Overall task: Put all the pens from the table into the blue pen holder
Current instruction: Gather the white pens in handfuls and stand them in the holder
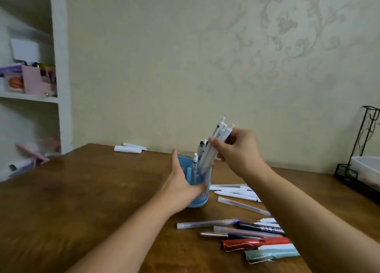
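The blue pen holder (202,198) stands upright mid-table with several pens inside. My left hand (181,184) wraps its left side, fingers around the cup. Above its rim my right hand (238,147) grips a bundle of white pens (213,147), tilted, their lower ends dipping into the holder. Several white pens (236,192) lie on the table just right of the holder. Nearer me lie a clear pen (207,224), a black marker (261,227), a red pen (255,243) and a teal pen (271,254), partly hidden under my right forearm.
The wooden table (82,200) meets the wall at the back. Two white chalk-like sticks (129,148) lie at its far edge. A black wire stand (357,149) with a white tray (368,167) sits at the right. Shelves with boxes stand at the left.
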